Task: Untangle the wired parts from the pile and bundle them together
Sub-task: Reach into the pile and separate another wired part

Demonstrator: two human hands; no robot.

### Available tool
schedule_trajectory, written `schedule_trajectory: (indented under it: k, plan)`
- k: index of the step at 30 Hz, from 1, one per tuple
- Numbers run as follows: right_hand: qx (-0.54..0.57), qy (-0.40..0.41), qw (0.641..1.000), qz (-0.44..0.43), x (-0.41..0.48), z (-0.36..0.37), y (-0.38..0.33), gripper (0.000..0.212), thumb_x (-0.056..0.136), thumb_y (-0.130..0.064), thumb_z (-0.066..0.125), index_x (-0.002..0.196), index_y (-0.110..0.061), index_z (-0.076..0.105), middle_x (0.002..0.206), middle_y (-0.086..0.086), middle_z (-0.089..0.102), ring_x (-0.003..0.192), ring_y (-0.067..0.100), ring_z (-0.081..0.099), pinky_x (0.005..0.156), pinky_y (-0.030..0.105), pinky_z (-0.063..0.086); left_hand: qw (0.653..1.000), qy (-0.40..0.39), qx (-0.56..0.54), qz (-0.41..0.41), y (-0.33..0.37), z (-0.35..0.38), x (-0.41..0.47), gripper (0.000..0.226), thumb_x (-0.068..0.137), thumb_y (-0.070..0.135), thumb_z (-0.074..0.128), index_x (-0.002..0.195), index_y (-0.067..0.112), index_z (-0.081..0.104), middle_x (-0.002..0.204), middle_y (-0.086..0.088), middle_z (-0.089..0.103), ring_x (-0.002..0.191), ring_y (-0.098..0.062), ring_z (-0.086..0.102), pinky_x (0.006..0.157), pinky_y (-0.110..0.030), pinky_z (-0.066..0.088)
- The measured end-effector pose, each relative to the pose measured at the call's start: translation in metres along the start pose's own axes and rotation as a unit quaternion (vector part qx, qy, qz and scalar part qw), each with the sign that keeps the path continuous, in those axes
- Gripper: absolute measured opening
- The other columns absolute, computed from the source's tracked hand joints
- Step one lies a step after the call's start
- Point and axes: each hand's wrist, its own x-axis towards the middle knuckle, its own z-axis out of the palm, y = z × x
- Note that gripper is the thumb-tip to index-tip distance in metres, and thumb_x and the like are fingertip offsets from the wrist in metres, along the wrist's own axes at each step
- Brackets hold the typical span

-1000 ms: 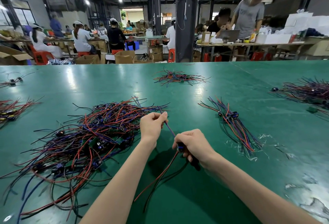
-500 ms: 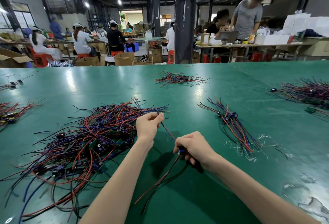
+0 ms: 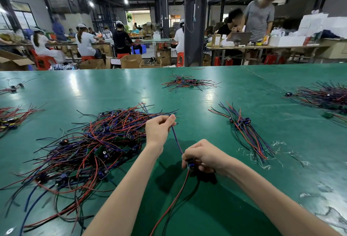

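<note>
The left hand [image 3: 159,128] pinched the wire [image 3: 176,139] at eleven o'clock. The right hand [image 3: 203,156] gripped its part [image 3: 190,164]. Gentle pulling seemed wise.

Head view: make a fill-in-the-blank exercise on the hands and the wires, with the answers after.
1. The left hand and the right hand hold one wire stretched ____ them.
2. The tangled pile lies to the ____ of both hands.
3. The neat bundle lies on a ____ table.

Missing words: between; left; green.
</note>
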Motion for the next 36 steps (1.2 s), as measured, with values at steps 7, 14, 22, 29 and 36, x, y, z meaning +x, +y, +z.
schedule_trajectory:
  k: [7, 14, 22, 29, 36]
  plan:
    - [0.006, -0.008, 0.999, -0.036, -0.001, -0.006, -0.003, 0.028, 0.083, -0.014, 0.057, 0.059, -0.014, 0.071, 0.052, 0.003, 0.052, 0.038, 0.011, 0.027, 0.037, 0.014, 0.016, 0.976, 0.002, -0.159, -0.150, 0.008, -0.003, 0.000, 0.012, 0.084, 0.008, 0.069, 0.073, 0.005, 0.069, 0.056, 0.000, 0.066, 0.042, -0.003, 0.046, 0.042, -0.011, 0.042]
    - [0.035, 0.018, 0.999, -0.033, 0.001, -0.011, 0.001, 0.024, 0.082, -0.013, 0.059, 0.064, -0.012, 0.074, 0.047, -0.003, 0.050, 0.035, 0.010, 0.026, 0.035, 0.013, 0.017, 0.973, 0.008, -0.178, -0.147, 0.015, -0.001, -0.002, 0.007, 0.084, 0.017, 0.071, 0.080, 0.010, 0.070, 0.069, 0.001, 0.069, 0.050, -0.004, 0.051, 0.046, -0.013, 0.044]
    - [0.160, 0.225, 0.960, -0.042, 0.014, -0.021, 0.004, 0.016, 0.083, -0.011, 0.062, 0.075, -0.006, 0.075, 0.045, -0.008, 0.041, 0.039, 0.006, 0.025, 0.037, 0.016, 0.019, 0.948, -0.222, -0.042, -0.225, 0.013, 0.008, -0.012, 0.028, 0.091, 0.036, 0.057, 0.095, 0.009, 0.063, 0.094, -0.002, 0.068, 0.074, -0.012, 0.060, 0.056, -0.019, 0.051]
    - [0.223, 0.267, 0.937, -0.025, 0.018, -0.036, 0.009, 0.016, 0.083, -0.013, 0.061, 0.078, -0.008, 0.075, 0.042, -0.009, 0.032, 0.037, 0.005, 0.024, 0.036, 0.014, 0.022, 0.922, -0.344, -0.028, -0.174, 0.004, 0.023, -0.033, 0.010, 0.090, 0.007, 0.059, 0.084, 0.006, 0.067, 0.068, 0.001, 0.069, 0.054, -0.003, 0.058, 0.053, -0.014, 0.046]
    - [0.282, 0.249, 0.926, -0.037, 0.021, -0.036, 0.010, 0.018, 0.090, -0.018, 0.060, 0.080, -0.008, 0.072, 0.046, -0.006, 0.043, 0.039, 0.005, 0.028, 0.036, 0.016, 0.021, 0.930, -0.334, -0.021, -0.152, 0.006, 0.024, -0.035, 0.007, 0.088, 0.010, 0.063, 0.083, 0.008, 0.069, 0.072, 0.000, 0.068, 0.054, -0.004, 0.052, 0.049, -0.014, 0.039]
